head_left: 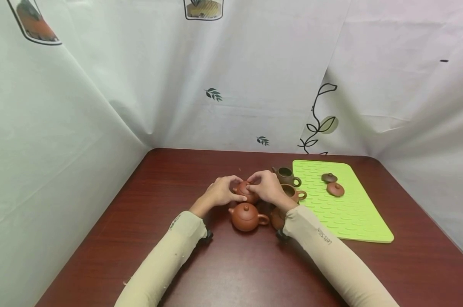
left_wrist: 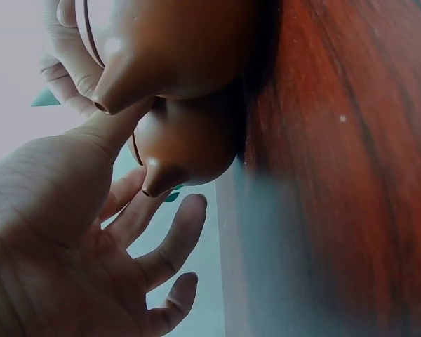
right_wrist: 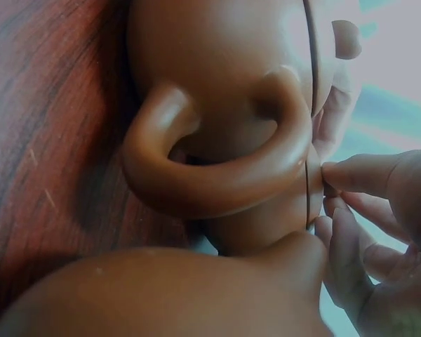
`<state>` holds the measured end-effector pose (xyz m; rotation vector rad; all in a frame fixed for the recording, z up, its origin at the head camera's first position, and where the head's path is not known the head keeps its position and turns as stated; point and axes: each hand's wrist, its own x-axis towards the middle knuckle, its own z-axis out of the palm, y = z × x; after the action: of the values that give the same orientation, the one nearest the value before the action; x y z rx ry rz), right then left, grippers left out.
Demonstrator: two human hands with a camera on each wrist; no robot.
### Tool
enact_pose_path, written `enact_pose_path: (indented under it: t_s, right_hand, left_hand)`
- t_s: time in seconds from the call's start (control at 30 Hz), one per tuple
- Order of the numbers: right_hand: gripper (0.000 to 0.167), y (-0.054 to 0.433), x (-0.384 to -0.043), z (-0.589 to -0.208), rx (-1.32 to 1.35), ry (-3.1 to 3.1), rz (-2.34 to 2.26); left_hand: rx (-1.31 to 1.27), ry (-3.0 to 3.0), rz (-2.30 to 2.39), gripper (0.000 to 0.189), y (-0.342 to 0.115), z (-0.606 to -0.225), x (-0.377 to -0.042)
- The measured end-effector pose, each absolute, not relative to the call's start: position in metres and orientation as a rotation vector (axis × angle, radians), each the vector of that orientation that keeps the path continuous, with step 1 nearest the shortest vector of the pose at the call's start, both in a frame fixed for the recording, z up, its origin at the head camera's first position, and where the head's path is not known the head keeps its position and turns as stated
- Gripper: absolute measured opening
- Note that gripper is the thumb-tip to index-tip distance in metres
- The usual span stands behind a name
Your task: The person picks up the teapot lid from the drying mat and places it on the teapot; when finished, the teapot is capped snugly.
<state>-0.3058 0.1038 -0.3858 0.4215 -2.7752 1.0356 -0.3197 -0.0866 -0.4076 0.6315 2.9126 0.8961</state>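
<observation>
Both hands meet over a small red-brown teapot (head_left: 247, 192) in the middle of the dark wooden table (head_left: 170, 187). My left hand (head_left: 231, 191) cups its spout side; in the left wrist view the thumb (left_wrist: 116, 130) lies against the pot (left_wrist: 189, 140) with the fingers loosely curved below the spout. My right hand (head_left: 255, 183) pinches the lid's knob from above; its fingertips (right_wrist: 361, 175) sit at the lid edge in the right wrist view. A second, lidded teapot (head_left: 247, 216) stands just in front, its handle (right_wrist: 196, 165) filling that view.
Two lidless teapots (head_left: 287, 175) (head_left: 293, 192) stand right of my hands, and another (head_left: 277, 218) is partly hidden under my right wrist. A lime green mat (head_left: 342, 213) on the right carries two loose lids (head_left: 329, 177) (head_left: 335, 189). White printed sheets wall the table's back and sides.
</observation>
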Motion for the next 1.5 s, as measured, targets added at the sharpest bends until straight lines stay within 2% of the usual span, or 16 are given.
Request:
enact_pose_path:
  t_s: [0.57,1.13,1.5]
  right_hand:
    - [0.011,0.117,-0.303,-0.38,0.458,-2.764,1.134]
    - [0.013,0.144,-0.293,-0.37,0.388,-2.721,1.223]
    - [0.016,0.171,-0.286,-0.368,0.385,-2.684,1.133]
  left_hand:
    - [0.666,2.887,0.83,0.059,-0.084,-0.401,-0.32]
    - [0.703,2.901,0.796,0.07,-0.079,-0.39,-0.315]
    - [0.837,2.947,0.789,0.061,-0.059,-0.382,-0.305]
